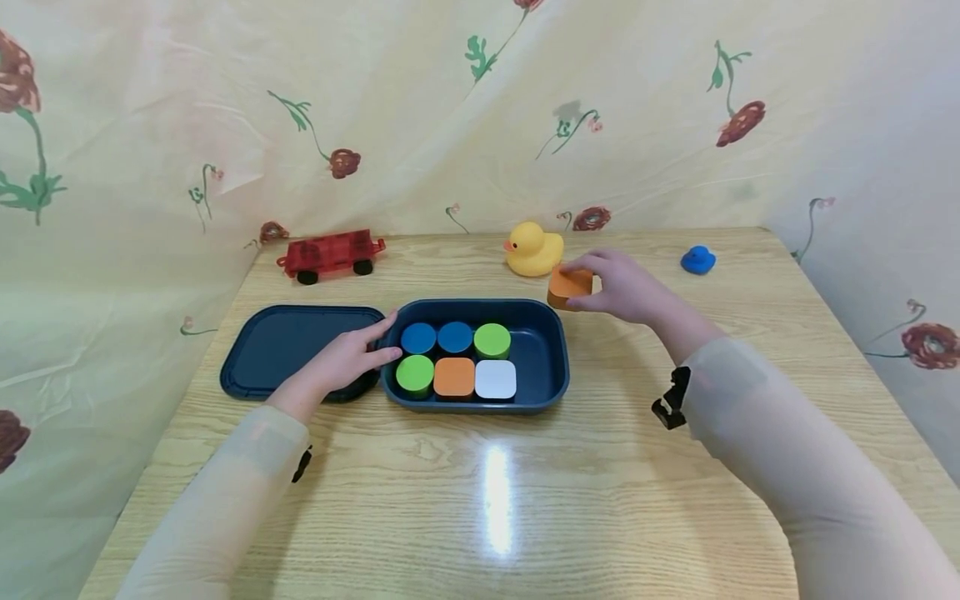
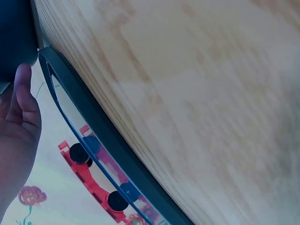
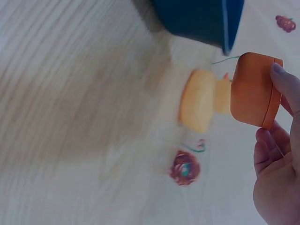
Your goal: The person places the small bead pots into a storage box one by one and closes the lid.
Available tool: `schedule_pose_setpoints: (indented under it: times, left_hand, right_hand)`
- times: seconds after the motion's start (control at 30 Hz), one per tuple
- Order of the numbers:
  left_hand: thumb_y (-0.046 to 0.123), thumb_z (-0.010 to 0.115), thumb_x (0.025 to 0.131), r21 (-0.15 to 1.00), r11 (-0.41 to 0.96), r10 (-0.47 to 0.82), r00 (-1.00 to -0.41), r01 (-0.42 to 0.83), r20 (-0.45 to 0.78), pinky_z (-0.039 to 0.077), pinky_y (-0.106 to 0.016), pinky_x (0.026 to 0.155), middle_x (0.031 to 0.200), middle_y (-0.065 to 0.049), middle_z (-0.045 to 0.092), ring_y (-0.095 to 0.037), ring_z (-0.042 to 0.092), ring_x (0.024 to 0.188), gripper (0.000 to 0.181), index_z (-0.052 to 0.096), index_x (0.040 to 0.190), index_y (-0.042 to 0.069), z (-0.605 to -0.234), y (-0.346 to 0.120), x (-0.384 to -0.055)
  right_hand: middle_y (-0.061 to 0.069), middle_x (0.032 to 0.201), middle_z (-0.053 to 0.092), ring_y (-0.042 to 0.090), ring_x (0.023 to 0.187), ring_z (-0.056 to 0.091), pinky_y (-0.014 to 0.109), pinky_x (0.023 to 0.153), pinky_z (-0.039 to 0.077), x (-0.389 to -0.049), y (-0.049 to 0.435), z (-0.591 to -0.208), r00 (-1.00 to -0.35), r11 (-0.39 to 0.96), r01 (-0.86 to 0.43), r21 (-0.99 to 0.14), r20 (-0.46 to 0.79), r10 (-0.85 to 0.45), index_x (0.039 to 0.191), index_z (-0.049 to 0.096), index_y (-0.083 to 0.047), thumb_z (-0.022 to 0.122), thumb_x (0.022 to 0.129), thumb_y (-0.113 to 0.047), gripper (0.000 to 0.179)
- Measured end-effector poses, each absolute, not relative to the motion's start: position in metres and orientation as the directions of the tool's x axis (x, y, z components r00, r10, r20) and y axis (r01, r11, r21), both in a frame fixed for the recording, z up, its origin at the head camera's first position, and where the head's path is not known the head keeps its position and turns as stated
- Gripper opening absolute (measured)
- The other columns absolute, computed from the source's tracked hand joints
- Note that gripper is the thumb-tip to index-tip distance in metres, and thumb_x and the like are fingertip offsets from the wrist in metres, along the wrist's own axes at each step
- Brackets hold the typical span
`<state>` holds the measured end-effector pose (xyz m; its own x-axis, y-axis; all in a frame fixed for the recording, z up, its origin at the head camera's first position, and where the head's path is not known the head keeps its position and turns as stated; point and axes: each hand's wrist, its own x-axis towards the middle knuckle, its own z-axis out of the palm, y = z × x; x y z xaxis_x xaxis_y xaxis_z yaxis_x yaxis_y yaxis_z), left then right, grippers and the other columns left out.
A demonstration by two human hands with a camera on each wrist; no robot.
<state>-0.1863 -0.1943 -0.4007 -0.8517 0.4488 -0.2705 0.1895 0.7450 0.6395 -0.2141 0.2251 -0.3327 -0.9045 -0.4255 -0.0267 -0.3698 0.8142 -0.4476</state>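
Note:
My right hand (image 1: 622,287) holds a small orange lidded box (image 1: 567,287) between thumb and fingers, in the air beyond the right back corner of a dark blue container (image 1: 553,400). Its lid seam shows in the right wrist view, where the orange box (image 3: 255,89) hangs near the container's rim. At the container's left end, my left hand (image 1: 341,362) touches the rim with extended fingers. Inside stand two blue round boxes (image 1: 455,337), two green round ones (image 1: 492,341), another orange box (image 1: 454,377) and a white one (image 1: 495,379), grouped toward the left.
A dark blue lid (image 1: 277,350) lies left of the container, partly under my left hand. Along the back stand a red toy wagon (image 1: 330,254), a yellow rubber duck (image 1: 534,250) and a small blue duck (image 1: 698,260). A flowered curtain (image 1: 420,108) hangs behind the wooden table (image 1: 405,500).

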Motion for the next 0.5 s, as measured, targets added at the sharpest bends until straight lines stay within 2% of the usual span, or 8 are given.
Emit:
schedule_pose_setpoints:
  times: [0.3, 0.5]
  left_hand:
    - [0.063, 0.044, 0.089, 0.645, 0.738, 0.455, -0.853, 0.200, -0.255, 0.026, -0.054, 0.105, 0.149, -0.018, 0.029, -0.027, 0.061, 0.106, 0.080, 0.012, 0.152, 0.025, -0.403, -0.196, -0.187]
    - [0.064, 0.045, 0.089, 0.637, 0.743, 0.448, -0.860, 0.205, -0.246, 0.027, -0.054, 0.104, 0.148, -0.020, 0.029, -0.034, 0.046, 0.123, 0.081, 0.014, 0.152, 0.024, -0.402, -0.195, -0.186]
  right_hand:
    - [0.016, 0.129, 0.048, 0.036, 0.117, 0.038, 0.054, 0.097, 0.033, -0.206, 0.208, -0.324, -0.878, 0.799, -0.431, -0.419, -0.009, -0.478, 0.125, 0.061, -0.013, 0.074, 0.081, -0.035, 0.051]
    - [0.015, 0.125, 0.052, 0.035, 0.114, 0.043, 0.052, 0.096, 0.034, -0.199, 0.199, -0.329, -0.838, 0.755, -0.493, -0.432, 0.003, -0.545, 0.123, 0.062, -0.011, 0.076, 0.080, -0.033, 0.050]
